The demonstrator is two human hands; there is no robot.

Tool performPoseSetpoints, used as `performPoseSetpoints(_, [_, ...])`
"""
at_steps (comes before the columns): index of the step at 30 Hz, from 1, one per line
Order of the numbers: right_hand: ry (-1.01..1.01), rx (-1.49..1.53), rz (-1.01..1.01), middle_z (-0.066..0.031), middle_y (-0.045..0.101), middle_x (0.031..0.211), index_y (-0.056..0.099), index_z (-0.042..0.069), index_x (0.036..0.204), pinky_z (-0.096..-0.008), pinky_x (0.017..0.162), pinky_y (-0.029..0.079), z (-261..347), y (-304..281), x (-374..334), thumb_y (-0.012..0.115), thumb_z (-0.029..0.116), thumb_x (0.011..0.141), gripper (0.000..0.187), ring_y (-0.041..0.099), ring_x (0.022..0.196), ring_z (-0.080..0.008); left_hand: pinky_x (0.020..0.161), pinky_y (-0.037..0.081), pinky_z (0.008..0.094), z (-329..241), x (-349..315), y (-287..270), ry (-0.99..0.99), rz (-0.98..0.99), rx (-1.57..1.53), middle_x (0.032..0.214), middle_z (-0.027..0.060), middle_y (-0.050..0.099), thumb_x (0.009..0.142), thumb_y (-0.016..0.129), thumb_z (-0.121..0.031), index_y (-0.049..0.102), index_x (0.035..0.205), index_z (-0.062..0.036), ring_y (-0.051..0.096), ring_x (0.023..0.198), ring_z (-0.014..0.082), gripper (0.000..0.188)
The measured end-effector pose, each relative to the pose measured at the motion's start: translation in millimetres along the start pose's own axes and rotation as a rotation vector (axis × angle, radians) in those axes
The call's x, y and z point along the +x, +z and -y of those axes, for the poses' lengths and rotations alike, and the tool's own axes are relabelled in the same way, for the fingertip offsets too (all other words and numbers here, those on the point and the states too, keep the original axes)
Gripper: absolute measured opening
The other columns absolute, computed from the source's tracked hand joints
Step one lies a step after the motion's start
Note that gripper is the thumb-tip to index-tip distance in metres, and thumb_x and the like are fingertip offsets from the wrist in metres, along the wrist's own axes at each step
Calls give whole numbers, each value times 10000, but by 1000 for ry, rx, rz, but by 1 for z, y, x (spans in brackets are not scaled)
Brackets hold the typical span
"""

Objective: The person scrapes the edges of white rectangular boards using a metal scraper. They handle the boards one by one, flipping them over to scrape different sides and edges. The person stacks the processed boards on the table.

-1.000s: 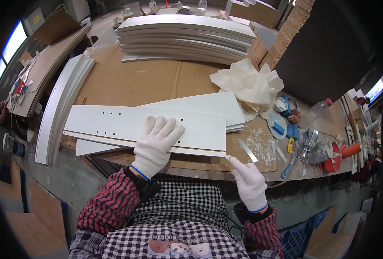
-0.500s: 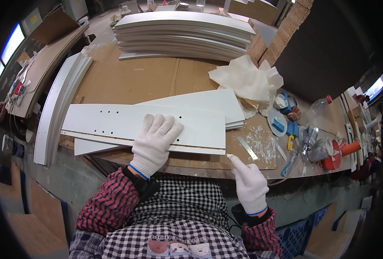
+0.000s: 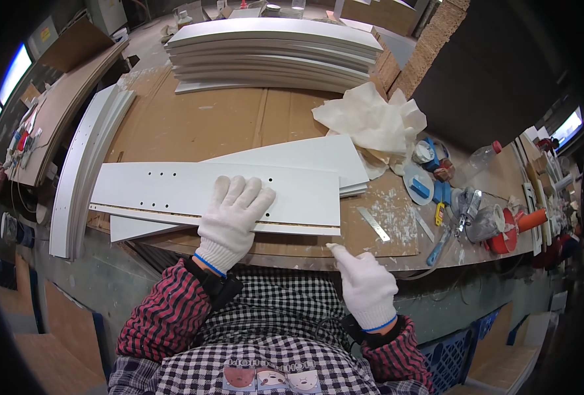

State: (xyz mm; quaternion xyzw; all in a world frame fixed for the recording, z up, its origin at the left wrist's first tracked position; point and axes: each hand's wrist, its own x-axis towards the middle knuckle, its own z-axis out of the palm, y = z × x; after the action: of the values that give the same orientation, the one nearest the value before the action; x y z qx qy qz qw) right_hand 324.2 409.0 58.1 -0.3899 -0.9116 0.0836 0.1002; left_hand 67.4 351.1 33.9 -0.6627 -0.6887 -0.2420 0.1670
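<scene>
A long white board (image 3: 130, 184) with small dark holes lies across the bench, its near edge showing a narrow brown groove. My left hand (image 3: 229, 220), in a white knit glove, rests flat on top of it with fingers stretched out. Underneath, other white boards (image 3: 318, 153) stick out at an angle. My right hand (image 3: 367, 286), gloved too, hovers just off the board's near right corner, apart from it. Its index finger points toward the board and the other fingers are curled in. The fingertip looks off-white; whether something small is pinched there is hard to make out.
Stacked white panels (image 3: 272, 56) stand at the back, and more long panels (image 3: 84, 178) at the left. Crumpled off-white sheeting (image 3: 374, 122) lies right of centre. Nearby are a metal strip (image 3: 373, 224), a blue-handled scraper (image 3: 440, 247), a clear bottle (image 3: 481, 161) and an orange-red tape roll (image 3: 502, 238).
My right hand has moved left along the board's near edge, to just below its right corner. My left hand stays flat on the board. The whole view has shifted slightly.
</scene>
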Motion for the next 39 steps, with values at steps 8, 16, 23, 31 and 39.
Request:
performPoseSetpoints(8, [537,1107,119,20,534,740,611,89,1271,-211,522,444,-20,2,-1,551,137,967,313,459,571,-42,747,441,374,1,0,1,22,-31,12,953,45,550,631,547,17,590,983,-94,474,836,288,372])
performPoseSetpoints(16, [550,1239,224,47,546,750,612,69,1270,-196,510,420,-32,17,-1,539,137,967,318,449,556,-25,749,443,379,0,2,-2,16,-9,10,957,46,551,641,550,4,591,988,-97,476,839,290,364])
performPoseSetpoints(23, [562,1205,238,41,540,734,616,64,1263,-197,520,403,-31,16,-13,544,127,963,315,472,572,-33,769,442,388,3,-1,1,14,-11,7,984,44,564,645,561,-11,593,987,-105,484,863,291,356])
performPoseSetpoints(31, [242,834,-44,-34,595,747,625,100,1258,-219,558,450,-14,19,-7,604,67,911,349,522,588,-83,770,438,380,3,-1,2,20,-61,9,974,40,573,653,557,-21,597,969,-100,490,848,281,328])
performPoseSetpoints(39, [-258,182,-114,-63,563,657,669,166,1185,-311,518,477,-21,11,23,668,6,755,459,574,581,-212,811,431,381,6,-3,6,30,-94,3,977,48,575,669,553,-46,593,965,-88,515,865,267,301])
